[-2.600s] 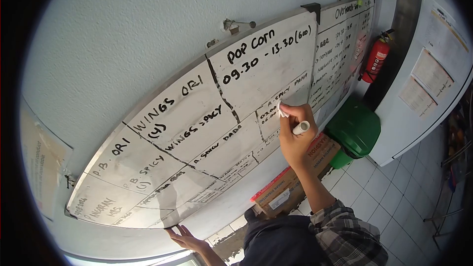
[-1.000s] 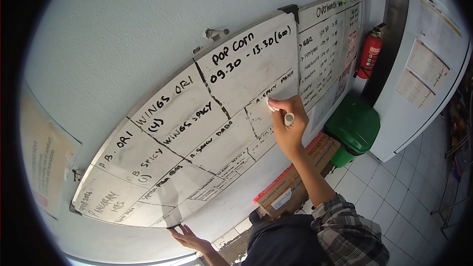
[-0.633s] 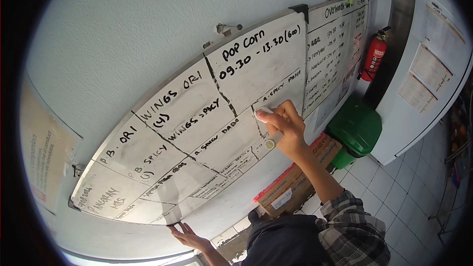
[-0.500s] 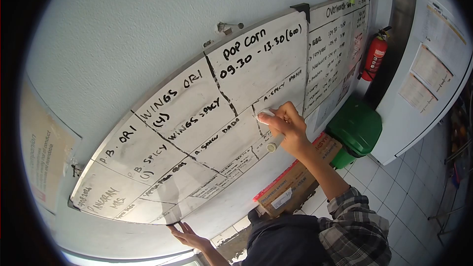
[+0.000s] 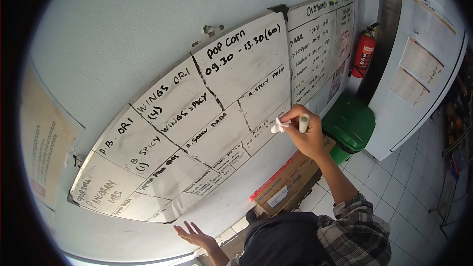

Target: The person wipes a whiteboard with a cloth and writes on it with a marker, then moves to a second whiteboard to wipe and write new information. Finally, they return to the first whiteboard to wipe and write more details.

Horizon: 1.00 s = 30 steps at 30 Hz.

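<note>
A whiteboard [image 5: 266,103] with black handwriting and ruled lines hangs on the wall in front of me. My right hand [image 5: 310,140] is closed around a crumpled white tissue [image 5: 278,126] and a pale marker pen [image 5: 303,124]. The tissue is at the board's lower right, over or touching the small writing there; its exact contact is hard to see. Below the board's bottom edge, my left hand [image 5: 199,238] has its fingers spread and holds nothing.
A second written board [image 5: 320,44] adjoins on the right. Beyond it are a red fire extinguisher [image 5: 363,54], a green lidded bin [image 5: 350,120] and a white door-like panel [image 5: 389,123] with papers. A cardboard box [image 5: 290,187] sits below the board.
My right hand has moved down the board with the tissue and marker, from the "A. Spicy Paha" cell to the row below. The left hand has come off the board's bottom edge.
</note>
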Each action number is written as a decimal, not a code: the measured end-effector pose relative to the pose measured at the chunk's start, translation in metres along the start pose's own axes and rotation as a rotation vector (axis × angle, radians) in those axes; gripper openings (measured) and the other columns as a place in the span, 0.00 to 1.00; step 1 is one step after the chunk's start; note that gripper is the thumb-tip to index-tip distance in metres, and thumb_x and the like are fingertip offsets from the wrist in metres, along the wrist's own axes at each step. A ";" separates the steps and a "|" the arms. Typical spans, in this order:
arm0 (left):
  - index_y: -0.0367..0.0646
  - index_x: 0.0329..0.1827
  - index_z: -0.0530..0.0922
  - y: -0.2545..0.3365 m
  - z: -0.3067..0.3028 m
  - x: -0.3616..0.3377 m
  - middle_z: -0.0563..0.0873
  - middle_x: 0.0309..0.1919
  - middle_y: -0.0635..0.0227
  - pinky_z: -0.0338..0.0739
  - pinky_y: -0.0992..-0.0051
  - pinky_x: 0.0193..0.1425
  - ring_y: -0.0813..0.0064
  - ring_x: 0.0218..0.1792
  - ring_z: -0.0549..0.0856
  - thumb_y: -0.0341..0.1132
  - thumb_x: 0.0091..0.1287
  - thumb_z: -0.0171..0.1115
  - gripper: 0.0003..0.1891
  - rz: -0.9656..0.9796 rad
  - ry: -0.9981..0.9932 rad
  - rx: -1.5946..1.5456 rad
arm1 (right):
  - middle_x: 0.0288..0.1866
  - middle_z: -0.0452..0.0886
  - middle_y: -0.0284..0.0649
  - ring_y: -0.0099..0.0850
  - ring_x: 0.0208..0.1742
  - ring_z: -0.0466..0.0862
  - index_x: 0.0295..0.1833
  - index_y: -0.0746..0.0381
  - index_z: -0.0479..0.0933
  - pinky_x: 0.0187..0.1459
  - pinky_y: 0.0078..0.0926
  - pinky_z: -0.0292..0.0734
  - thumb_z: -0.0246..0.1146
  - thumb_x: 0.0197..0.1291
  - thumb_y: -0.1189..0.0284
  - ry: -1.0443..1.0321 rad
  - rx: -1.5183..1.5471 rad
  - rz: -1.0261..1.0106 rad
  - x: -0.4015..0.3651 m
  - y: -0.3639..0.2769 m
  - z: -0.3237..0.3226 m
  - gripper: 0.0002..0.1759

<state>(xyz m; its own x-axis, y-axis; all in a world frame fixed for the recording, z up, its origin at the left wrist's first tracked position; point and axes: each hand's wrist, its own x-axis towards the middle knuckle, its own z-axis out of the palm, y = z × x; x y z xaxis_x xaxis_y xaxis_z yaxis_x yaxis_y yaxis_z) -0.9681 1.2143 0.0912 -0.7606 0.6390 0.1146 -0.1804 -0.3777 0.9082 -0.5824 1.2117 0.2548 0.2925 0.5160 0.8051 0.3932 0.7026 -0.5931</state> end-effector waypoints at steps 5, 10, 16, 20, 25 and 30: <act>0.49 0.66 0.63 -0.028 0.001 -0.038 0.66 0.67 0.63 0.67 0.67 0.64 0.63 0.65 0.67 0.57 0.72 0.38 0.28 -0.721 -0.281 -0.250 | 0.21 0.69 0.27 0.11 0.15 0.57 0.38 0.58 0.64 0.15 0.13 0.49 0.60 0.60 0.77 0.179 0.700 0.514 0.000 0.004 -0.003 0.10; 0.41 0.63 0.66 0.015 0.066 -0.086 0.72 0.62 0.62 0.67 0.61 0.65 0.61 0.61 0.72 0.52 0.73 0.39 0.26 -0.675 -1.084 -0.081 | 0.19 0.67 0.27 0.12 0.14 0.58 0.38 0.58 0.65 0.15 0.14 0.49 0.61 0.59 0.78 0.073 0.921 0.626 -0.013 -0.004 0.014 0.10; 0.32 0.67 0.60 0.076 0.136 -0.125 0.65 0.66 0.52 0.66 0.60 0.67 0.59 0.63 0.71 0.49 0.74 0.37 0.29 -0.499 -1.358 -0.376 | 0.18 0.68 0.28 0.14 0.15 0.62 0.34 0.61 0.68 0.17 0.16 0.51 0.61 0.57 0.81 -0.194 0.801 0.621 -0.044 -0.011 0.033 0.08; 0.32 0.66 0.61 0.075 0.142 -0.132 0.67 0.65 0.52 0.66 0.60 0.68 0.58 0.64 0.70 0.48 0.74 0.36 0.28 -0.480 -1.403 -0.436 | 0.29 0.78 0.36 0.20 0.20 0.72 0.38 0.64 0.73 0.19 0.17 0.63 0.60 0.54 0.86 -0.014 0.570 0.332 -0.058 -0.002 0.036 0.08; 0.30 0.64 0.64 0.086 0.149 -0.142 0.69 0.63 0.52 0.66 0.60 0.68 0.59 0.63 0.71 0.45 0.75 0.37 0.26 -0.436 -1.401 -0.379 | 0.37 0.82 0.43 0.29 0.29 0.81 0.41 0.63 0.77 0.28 0.19 0.73 0.62 0.45 0.88 -0.034 -0.164 -0.141 -0.058 -0.021 0.028 0.15; 0.28 0.64 0.64 0.091 0.163 -0.124 0.69 0.64 0.49 0.64 0.65 0.67 0.67 0.65 0.69 0.40 0.74 0.44 0.24 0.006 -1.569 0.056 | 0.37 0.82 0.41 0.24 0.26 0.79 0.41 0.64 0.77 0.27 0.17 0.71 0.66 0.45 0.86 -0.173 -0.065 0.131 -0.045 -0.047 0.015 0.15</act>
<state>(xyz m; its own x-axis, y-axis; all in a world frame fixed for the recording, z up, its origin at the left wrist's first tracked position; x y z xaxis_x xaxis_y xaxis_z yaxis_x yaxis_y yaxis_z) -0.7886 1.2095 0.2253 0.6277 0.6828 0.3738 -0.1303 -0.3812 0.9152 -0.6273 1.1631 0.2466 0.1926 0.6809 0.7066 0.4185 0.5943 -0.6868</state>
